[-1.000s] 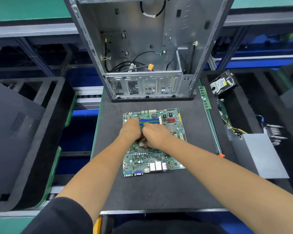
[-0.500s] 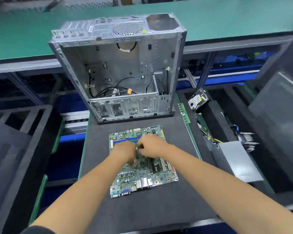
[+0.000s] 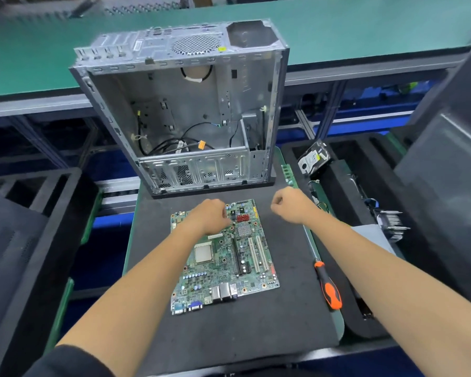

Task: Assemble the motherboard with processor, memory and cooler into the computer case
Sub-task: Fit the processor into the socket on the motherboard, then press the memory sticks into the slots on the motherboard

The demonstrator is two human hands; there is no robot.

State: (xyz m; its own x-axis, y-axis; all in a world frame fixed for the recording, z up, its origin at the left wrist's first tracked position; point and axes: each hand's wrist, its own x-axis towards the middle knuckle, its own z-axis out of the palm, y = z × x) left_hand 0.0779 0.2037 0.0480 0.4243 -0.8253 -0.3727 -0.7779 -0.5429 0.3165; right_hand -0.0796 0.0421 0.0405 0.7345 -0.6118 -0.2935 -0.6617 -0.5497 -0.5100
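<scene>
Motherboard: flat green circuit board (image 3: 223,257) lies on the black mat (image 3: 283,322); likely light, stiff, fragile, best held by its edges.
Left hand (image 3: 210,219): curled over the board's far end; grip hidden.
Right hand (image 3: 290,204): right of board, fisted, seemingly holding nothing.
Case: open grey metal computer case (image 3: 185,104) stands beyond the board.

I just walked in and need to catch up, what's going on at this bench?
A person is building a computer. The green motherboard lies flat on the black foam mat, with the square silver processor showing in its socket. The left hand rests on the board's far end; the right hand, fingers curled, hovers off the board toward the green memory stick at the mat's edge. The open grey metal computer case stands empty behind. An orange-and-black screwdriver lies to the right.
</scene>
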